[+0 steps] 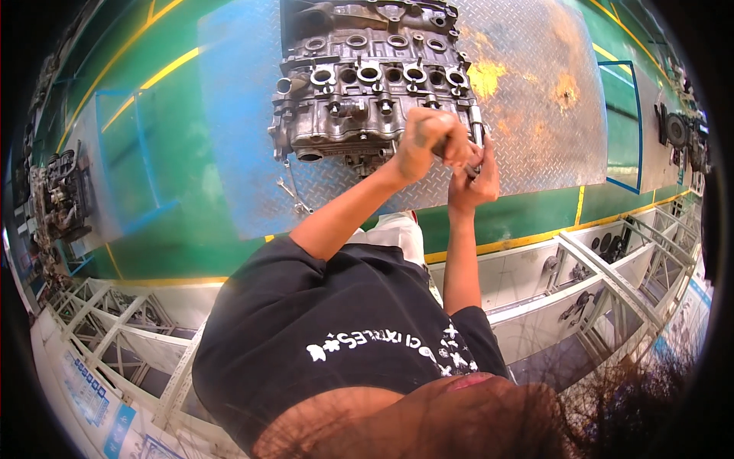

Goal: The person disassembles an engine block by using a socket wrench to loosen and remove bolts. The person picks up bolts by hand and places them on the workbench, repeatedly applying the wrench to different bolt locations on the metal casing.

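A greasy metal engine rests on the worn metal plate tabletop in front of me. At its near right corner my left hand is closed in a fist around the dark handle of a socket wrench, slightly smeared by motion. Just right of it, my right hand has its fingers around the head end of the same tool. A silvery socket extension runs from there along the engine's right side. The fingers partly hide the tool, and its far tip is hard to make out against the engine.
A loose spanner lies on the tabletop near the engine's left front corner. More engine parts stand on a bench at far left. White metal frames with parts line the area behind me, beyond the green floor.
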The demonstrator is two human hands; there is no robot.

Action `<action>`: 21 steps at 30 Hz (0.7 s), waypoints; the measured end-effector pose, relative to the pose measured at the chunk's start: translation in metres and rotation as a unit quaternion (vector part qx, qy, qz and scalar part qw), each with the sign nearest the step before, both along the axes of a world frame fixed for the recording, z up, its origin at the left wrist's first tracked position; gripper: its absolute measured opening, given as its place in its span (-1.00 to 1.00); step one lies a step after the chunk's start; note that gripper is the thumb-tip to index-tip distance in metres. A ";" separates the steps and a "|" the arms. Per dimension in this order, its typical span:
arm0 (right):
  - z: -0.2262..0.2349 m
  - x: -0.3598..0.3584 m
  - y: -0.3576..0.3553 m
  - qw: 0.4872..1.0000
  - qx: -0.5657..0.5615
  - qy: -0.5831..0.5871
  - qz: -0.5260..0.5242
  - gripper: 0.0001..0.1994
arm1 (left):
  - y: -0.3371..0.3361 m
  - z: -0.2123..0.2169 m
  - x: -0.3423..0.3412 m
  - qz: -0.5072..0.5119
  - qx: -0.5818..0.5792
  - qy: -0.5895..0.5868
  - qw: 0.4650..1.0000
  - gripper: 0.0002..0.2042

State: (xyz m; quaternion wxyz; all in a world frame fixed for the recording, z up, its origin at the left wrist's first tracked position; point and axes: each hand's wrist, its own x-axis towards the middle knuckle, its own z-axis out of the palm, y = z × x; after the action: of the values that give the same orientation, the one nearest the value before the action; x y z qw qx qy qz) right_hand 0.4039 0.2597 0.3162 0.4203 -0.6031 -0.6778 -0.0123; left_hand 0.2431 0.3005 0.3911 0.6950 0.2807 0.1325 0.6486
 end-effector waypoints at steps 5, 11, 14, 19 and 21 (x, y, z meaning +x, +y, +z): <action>-0.012 0.002 -0.001 0.991 0.019 0.112 -0.066 -0.57 | 0.033 0.042 0.061 -0.131 0.049 0.307 0.941 -0.60; -0.006 -0.007 0.006 0.938 0.032 0.334 -0.082 -0.65 | 0.073 0.060 0.200 -0.212 0.059 0.570 0.792 -0.59; -0.012 0.002 0.007 0.905 0.014 0.416 -0.087 -0.63 | 0.077 0.025 0.243 -0.284 0.094 0.594 0.746 -0.51; -0.036 0.046 0.004 0.919 0.018 0.388 -0.064 -0.61 | 0.070 0.054 0.170 -0.144 0.083 0.471 0.866 -0.67; -0.027 0.056 0.007 0.963 0.034 0.266 -0.018 -0.62 | 0.043 0.049 0.104 -0.084 0.048 0.321 0.942 -0.66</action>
State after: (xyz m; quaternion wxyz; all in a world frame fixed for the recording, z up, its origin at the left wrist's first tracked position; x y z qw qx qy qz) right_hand 0.4594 0.2663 0.2888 0.6054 -0.5826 -0.5292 0.1184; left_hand 0.3469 0.3440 0.4404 0.6534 0.5169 0.2935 0.4688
